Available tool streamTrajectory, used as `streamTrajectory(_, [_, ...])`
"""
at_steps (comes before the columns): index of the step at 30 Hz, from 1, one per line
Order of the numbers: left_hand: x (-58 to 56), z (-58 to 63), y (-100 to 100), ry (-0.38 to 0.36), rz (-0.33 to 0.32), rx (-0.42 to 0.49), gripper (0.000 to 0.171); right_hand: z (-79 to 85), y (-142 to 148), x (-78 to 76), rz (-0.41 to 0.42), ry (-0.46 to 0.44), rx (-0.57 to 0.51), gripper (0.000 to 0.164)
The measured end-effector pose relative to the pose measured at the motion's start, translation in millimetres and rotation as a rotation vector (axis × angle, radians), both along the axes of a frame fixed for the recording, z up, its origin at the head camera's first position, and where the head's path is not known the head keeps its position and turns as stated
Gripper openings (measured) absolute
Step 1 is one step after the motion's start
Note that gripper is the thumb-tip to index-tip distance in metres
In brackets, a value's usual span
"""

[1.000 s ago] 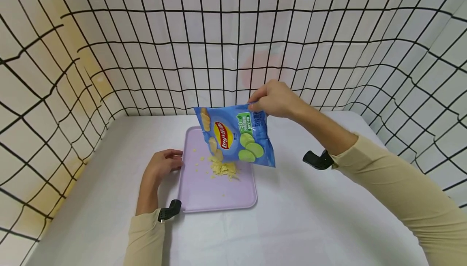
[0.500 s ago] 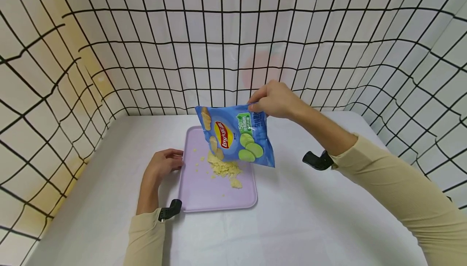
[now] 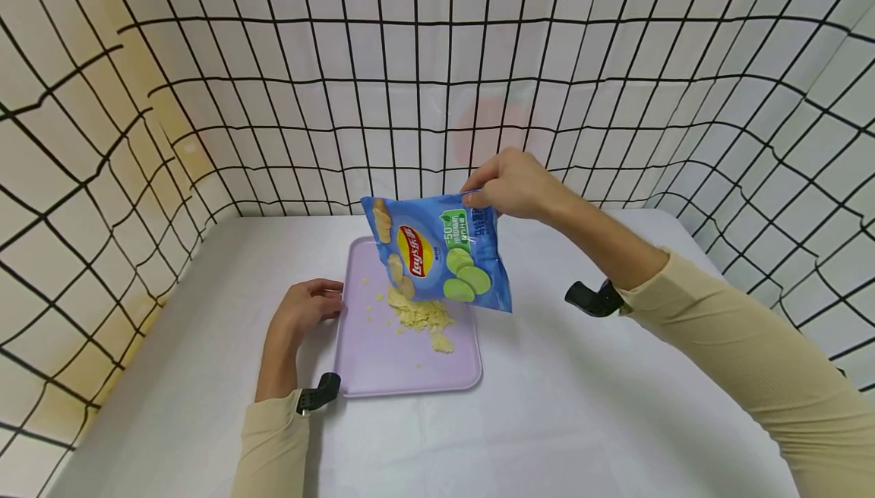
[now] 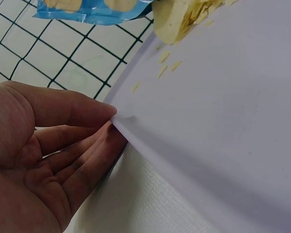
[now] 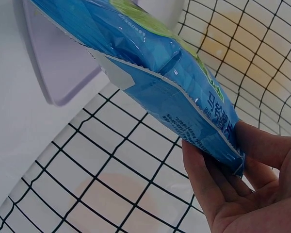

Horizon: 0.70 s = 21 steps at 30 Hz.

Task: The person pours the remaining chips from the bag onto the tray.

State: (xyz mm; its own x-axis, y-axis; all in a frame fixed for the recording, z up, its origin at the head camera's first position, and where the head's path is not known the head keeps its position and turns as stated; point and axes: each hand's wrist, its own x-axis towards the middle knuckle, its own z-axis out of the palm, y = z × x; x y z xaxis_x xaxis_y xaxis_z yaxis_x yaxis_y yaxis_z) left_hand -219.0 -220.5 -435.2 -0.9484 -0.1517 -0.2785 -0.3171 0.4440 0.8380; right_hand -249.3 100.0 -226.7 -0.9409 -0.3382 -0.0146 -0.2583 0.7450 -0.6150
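My right hand [image 3: 516, 183] pinches a blue Lay's potato chip bag [image 3: 437, 244] by its upper right corner. The bag hangs tilted above the far part of a light purple tray [image 3: 383, 369], its lower left corner over the chips. In the right wrist view the thumb [image 5: 262, 141] and fingers hold the bag's corner from two sides. Broken yellow potato chips [image 3: 420, 317] lie heaped on the tray below the bag, with crumbs to the left. At the tray's left edge, my left hand [image 4: 63, 131] pinches the rim, thumb on top and fingers below.
A white cloth [image 3: 581, 407] covers the table under the tray. Black wire grid [image 3: 437, 80] stands at the back and along both sides, with pale sheeting behind it. Each wrist wears a black camera mount [image 3: 593, 299].
The chip heap has grown, and a larger piece now lies at its front right. The bag and right hand have shifted very slightly left. My left hand stays at the tray's edge.
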Motion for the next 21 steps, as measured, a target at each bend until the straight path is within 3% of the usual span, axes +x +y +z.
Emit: streamTrajectory(21, [0.2,0.4,-0.2,0.007,-0.001,0.003,0.035,0.8,-1.9,1.7,0.011,-0.025,-0.028,0.024])
